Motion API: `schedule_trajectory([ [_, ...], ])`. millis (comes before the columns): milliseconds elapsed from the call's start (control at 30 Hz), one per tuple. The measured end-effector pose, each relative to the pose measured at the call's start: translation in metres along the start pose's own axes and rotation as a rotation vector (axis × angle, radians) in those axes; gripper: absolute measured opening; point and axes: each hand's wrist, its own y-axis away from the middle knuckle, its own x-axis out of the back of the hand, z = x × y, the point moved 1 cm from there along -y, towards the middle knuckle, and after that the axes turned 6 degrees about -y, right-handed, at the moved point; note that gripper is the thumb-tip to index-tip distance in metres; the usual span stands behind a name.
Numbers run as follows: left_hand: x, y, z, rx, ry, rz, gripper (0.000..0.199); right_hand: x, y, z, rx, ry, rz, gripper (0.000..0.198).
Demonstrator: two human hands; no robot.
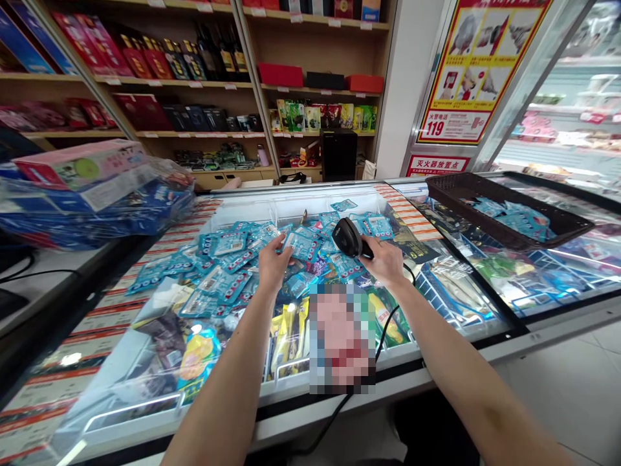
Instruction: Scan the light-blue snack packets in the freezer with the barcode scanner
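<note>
My right hand point(385, 260) is closed round the handle of a black barcode scanner point(347, 237), whose head points left over the packets. A black cord point(385, 330) runs down from it towards the front edge. My left hand point(273, 260) has its thumb and finger at the left edge of a small blue packet point(301, 246) and appears to pinch it. Many similar blue packets point(224, 285) lie in a loose heap on the glass top of the freezer point(291, 424), around and beyond both hands.
A dark brown basket point(509, 236) with more blue packets stands at the right. At the left, plastic-wrapped boxes point(97, 188) are stacked beside the freezer. Shelves with bottles and boxes point(320, 79) line the back. A blurred patch point(342, 340) covers something near the front edge.
</note>
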Motion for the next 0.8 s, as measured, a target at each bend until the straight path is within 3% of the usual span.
schedule_trajectory([
  [200, -0.001, -0.001, 0.001, 0.03, 0.07, -0.038, 0.036, 0.0, 0.0, -0.001, 0.018, -0.02, 0.013, 0.037],
  [433, -0.002, 0.001, 0.005, 0.079, 0.099, -0.158, 0.041, -0.001, 0.0, -0.001, 0.031, -0.01, 0.023, 0.037],
  [800, -0.007, -0.002, -0.008, 0.057, 0.097, -0.031, 0.031, 0.002, 0.0, -0.004, 0.022, -0.011, -0.014, 0.037],
])
